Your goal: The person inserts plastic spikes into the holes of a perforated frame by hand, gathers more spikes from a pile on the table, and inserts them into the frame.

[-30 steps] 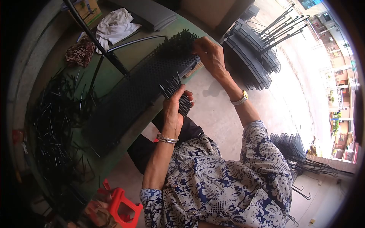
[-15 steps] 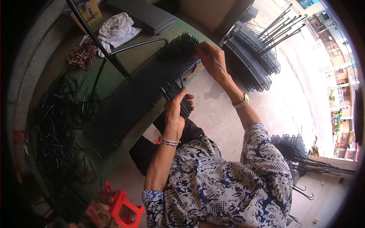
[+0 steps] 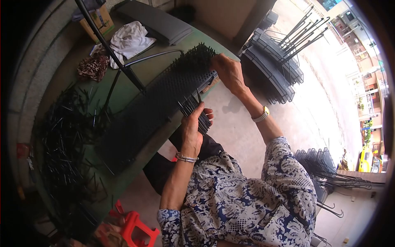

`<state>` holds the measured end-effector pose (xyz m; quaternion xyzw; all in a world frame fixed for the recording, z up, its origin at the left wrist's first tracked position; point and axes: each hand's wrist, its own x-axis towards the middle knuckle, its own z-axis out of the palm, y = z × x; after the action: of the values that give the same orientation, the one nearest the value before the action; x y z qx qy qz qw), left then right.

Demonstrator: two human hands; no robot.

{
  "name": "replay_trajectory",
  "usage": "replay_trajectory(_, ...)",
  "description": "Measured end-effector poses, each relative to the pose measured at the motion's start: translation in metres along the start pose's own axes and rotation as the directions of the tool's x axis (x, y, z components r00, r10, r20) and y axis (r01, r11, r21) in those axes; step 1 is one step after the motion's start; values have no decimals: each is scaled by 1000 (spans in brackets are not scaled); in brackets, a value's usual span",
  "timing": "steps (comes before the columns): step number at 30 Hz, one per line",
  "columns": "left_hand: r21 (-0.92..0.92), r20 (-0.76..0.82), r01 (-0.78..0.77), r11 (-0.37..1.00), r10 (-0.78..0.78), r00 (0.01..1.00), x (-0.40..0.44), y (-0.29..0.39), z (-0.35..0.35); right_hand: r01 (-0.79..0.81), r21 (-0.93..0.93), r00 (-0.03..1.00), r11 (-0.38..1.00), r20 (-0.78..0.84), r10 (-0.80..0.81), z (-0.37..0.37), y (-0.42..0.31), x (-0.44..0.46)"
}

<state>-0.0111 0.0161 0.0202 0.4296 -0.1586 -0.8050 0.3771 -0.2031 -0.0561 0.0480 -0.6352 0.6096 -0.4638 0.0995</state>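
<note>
My left hand [image 3: 192, 125] is closed around a bundle of thin black sticks [image 3: 190, 108], their ends poking out past the thumb. At the far end of a long dark perforated panel [image 3: 150, 101], my right hand [image 3: 230, 73] is pinched beside a dense cluster of upright black sticks [image 3: 196, 57] set on that panel. Its fingertips are partly hidden, and what they hold, if anything, cannot be made out. The panel lies along the near edge of a green table [image 3: 164, 127]. Many loose black sticks [image 3: 61, 140] are heaped on the table's left side.
A black metal bar [image 3: 109, 47] slants across the table. White cloth [image 3: 129, 39], patterned cloth [image 3: 94, 67], a carton [image 3: 98, 24] and grey flat sheets [image 3: 156, 20] sit behind. Stacked black racks [image 3: 269, 66] stand right; a red stool [image 3: 140, 230] stands below.
The whole view has shifted slightly, so the table and panel appear a little lower and further right. Both hands stay in about the same places beside the panel.
</note>
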Motion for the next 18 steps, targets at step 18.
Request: replay_trajectory(18, -9, 7, -22, 1000, 22, 1000, 0, 1, 1, 62, -361, 988, 930, 153, -7, 10, 2, -3)
